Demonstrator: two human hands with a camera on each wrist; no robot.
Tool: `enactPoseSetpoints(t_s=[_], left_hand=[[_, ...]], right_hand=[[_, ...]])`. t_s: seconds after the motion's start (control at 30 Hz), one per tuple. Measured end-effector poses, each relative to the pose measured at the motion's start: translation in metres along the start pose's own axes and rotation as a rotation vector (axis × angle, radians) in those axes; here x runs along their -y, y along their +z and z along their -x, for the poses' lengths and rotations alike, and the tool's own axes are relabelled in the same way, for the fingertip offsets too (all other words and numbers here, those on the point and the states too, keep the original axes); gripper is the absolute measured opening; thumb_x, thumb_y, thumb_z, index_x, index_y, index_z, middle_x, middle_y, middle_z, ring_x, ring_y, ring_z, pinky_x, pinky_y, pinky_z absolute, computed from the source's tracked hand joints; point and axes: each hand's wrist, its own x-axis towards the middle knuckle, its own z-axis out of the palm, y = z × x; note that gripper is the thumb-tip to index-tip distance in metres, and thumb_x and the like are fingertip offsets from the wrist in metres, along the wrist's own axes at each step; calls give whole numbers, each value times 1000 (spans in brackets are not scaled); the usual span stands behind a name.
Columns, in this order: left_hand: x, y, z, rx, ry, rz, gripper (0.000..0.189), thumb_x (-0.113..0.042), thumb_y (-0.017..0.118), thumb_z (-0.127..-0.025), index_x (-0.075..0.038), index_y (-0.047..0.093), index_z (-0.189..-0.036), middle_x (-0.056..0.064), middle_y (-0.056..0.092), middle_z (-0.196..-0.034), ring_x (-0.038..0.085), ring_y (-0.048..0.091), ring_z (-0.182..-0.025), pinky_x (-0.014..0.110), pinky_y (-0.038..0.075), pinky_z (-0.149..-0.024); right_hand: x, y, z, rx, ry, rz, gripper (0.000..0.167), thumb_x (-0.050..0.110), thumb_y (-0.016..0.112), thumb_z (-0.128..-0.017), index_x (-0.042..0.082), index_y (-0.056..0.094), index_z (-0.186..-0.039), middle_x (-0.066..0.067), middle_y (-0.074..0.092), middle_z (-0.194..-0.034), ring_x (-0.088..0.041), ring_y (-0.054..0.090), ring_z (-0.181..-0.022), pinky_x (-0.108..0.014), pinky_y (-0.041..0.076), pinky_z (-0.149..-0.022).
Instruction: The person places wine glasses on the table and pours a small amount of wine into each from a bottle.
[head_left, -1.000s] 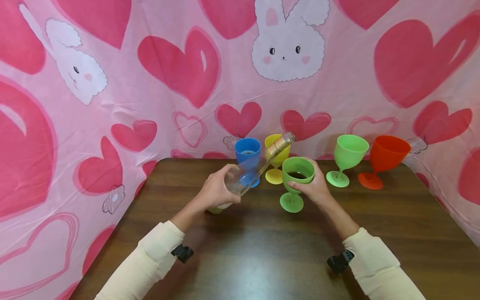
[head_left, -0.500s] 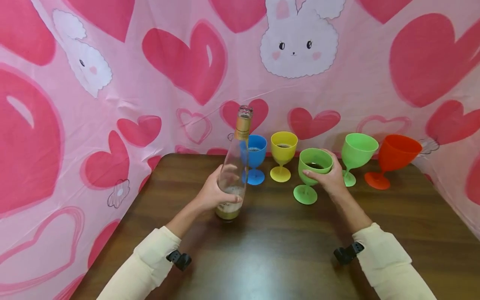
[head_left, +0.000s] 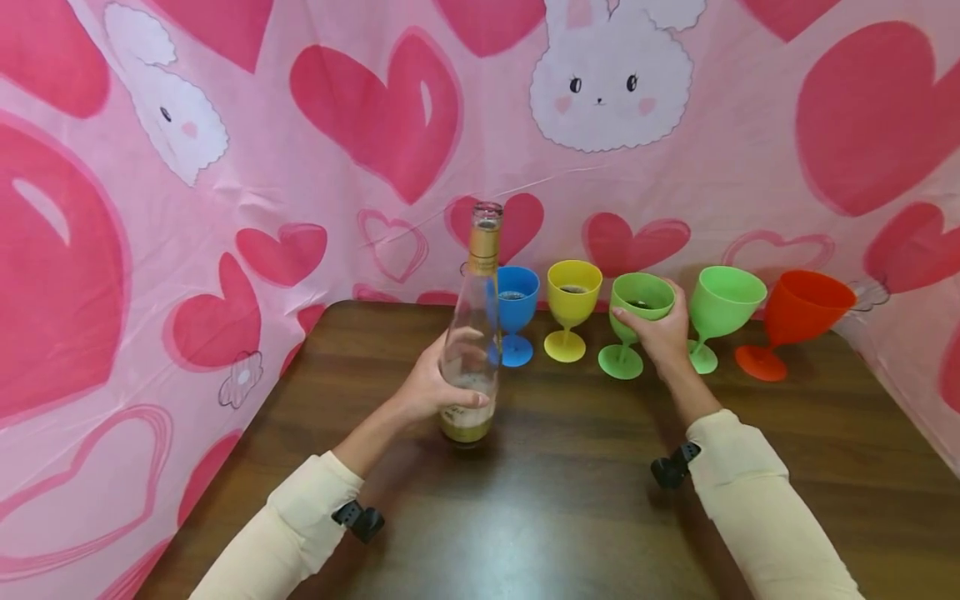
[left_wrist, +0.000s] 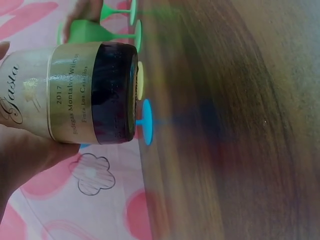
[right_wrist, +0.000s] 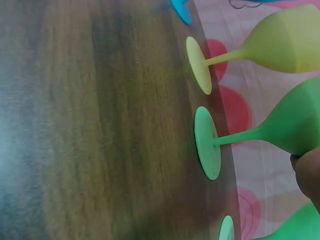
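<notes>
In the head view my left hand (head_left: 435, 383) grips the lower body of a clear glass wine bottle (head_left: 474, 329), which stands upright with a gold band round its neck. The left wrist view shows its cream and gold label, with the dark bottle base (left_wrist: 115, 92) close over the table. On the right, my right hand (head_left: 667, 329) holds a green goblet (head_left: 639, 287) round its bowl, thumb in front; dark liquid lies inside. Its foot (right_wrist: 207, 142) is at the tabletop in the right wrist view. The goblet stands between a yellow goblet (head_left: 573, 307) and a lighter green one (head_left: 726, 302).
A blue goblet (head_left: 517, 312) stands partly behind the bottle, with liquid in it, as in the yellow one. At the far right is a red goblet (head_left: 806, 310). The dark wooden table (head_left: 525, 492) ends at a pink heart-patterned cloth (head_left: 330, 167) behind the goblets.
The bottle has gone from tilted over toward the green goblet to upright, moving left and away from it. The right hand has carried the green goblet back into line beside the yellow one.
</notes>
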Motion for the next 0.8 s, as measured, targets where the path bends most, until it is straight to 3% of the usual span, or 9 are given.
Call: enactPoseSetpoints(t_s=[0.2, 0.4, 0.8], left_hand=[[-5, 4, -2, 12, 15, -19, 78, 6, 83, -68, 0, 47, -137, 31, 64, -126, 39, 61, -120, 39, 53, -98], [-4, 7, 0, 11, -2, -25, 77, 5, 83, -69, -1, 48, -137, 30, 64, -128, 37, 61, -120, 37, 53, -97], [-7, 12, 3, 24, -5, -28, 78, 6, 84, -68, -3, 48, -136, 31, 62, -130, 39, 61, -122, 41, 51, -103]], right_hand=[[2, -1, -11, 3, 9, 1, 85, 3, 82, -77, 7, 37, -149, 14, 49, -122, -4, 48, -113, -17, 42, -99], [2, -5, -17, 55, 61, 18, 89, 5, 81, -79, 10, 32, -153, 12, 48, -127, -4, 47, -115, -15, 41, -99], [-2, -6, -19, 132, 61, 62, 89, 3, 78, -82, 9, 27, -155, 4, 45, -138, -3, 45, -116, -17, 40, -101]])
